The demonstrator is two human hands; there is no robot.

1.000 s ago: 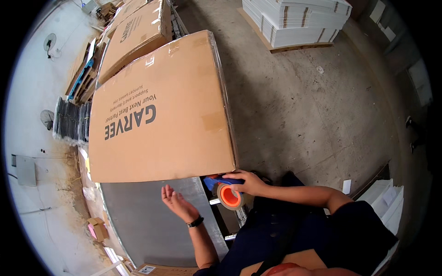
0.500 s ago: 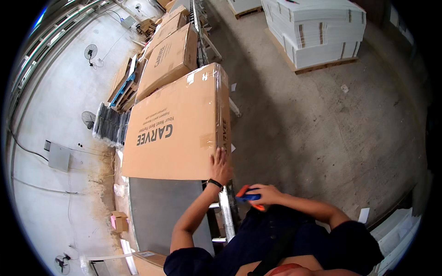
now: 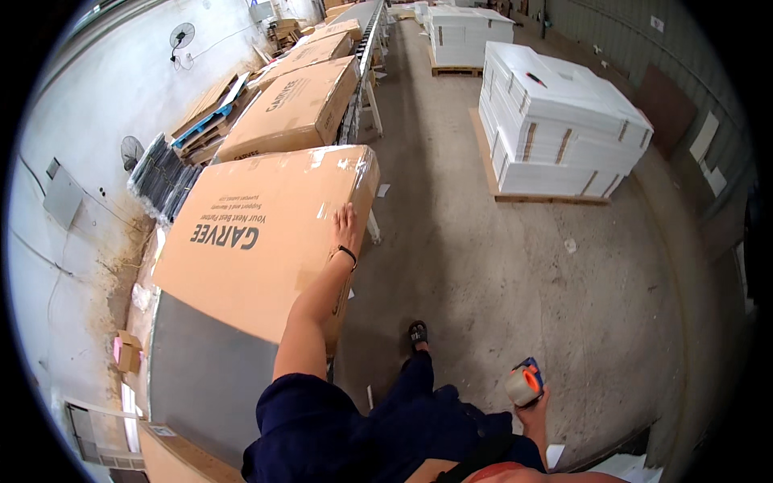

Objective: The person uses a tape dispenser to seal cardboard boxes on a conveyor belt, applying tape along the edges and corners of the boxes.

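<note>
My left hand (image 3: 345, 229) lies flat on top of a large brown cardboard box (image 3: 274, 201), close to its right edge, fingers stretched out and holding nothing. Clear tape shines along the box's far edge and corner. Off to the right, away from the conveyor, my right hand (image 3: 532, 412) is closed around a tape dispenser (image 3: 525, 385). The dispenser is blue and orange and carries a wide roll of tape. Its handle is mostly hidden by my fingers.
The box rests on a conveyor with a grey belt (image 3: 209, 354); more brown boxes (image 3: 294, 105) line up beyond it. White wrapped stacks (image 3: 564, 121) stand on pallets at right. Wall fans (image 3: 183, 35) hang at left. My foot (image 3: 418, 332) is beside the conveyor.
My left hand has slid farther along the box top. My right hand has swung out to the right with the tape dispenser, away from the conveyor. The view has shifted, and my foot now shows.
</note>
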